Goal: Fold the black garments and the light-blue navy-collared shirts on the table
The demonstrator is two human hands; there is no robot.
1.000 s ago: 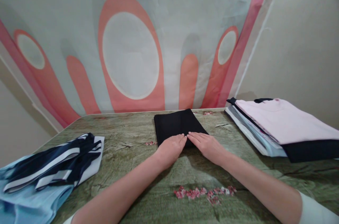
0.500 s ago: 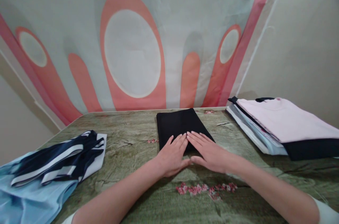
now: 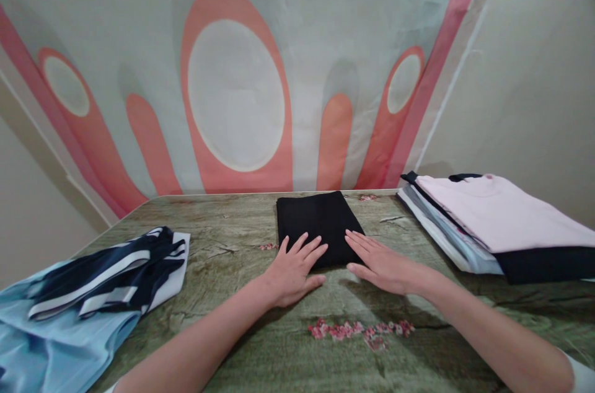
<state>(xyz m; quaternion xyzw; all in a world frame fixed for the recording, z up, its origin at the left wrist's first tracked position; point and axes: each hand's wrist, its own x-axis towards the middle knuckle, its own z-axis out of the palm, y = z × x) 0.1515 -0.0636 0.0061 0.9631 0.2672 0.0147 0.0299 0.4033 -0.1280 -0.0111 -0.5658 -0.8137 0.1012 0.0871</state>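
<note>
A black folded garment (image 3: 318,216) lies flat near the far edge of the table; its exact kind does not show. My left hand (image 3: 295,272) is open, fingers spread, with the fingertips over the garment's near left part. At its near right corner, my right hand (image 3: 381,261) is open too, fingers stretched out and close together, fingertips at the garment's edge. Neither hand grips anything.
To the left is a loose pile with navy white-striped clothing (image 3: 134,266) over a light blue garment (image 3: 60,337). On the right stands a stack of folded clothes topped by a pink shirt (image 3: 502,210). The wood-patterned table (image 3: 223,331) meets a wall behind.
My hands have moved apart, the left one leftward and the right one rightward. The fingers of my left hand have spread. The near part of the black garment shows more.
</note>
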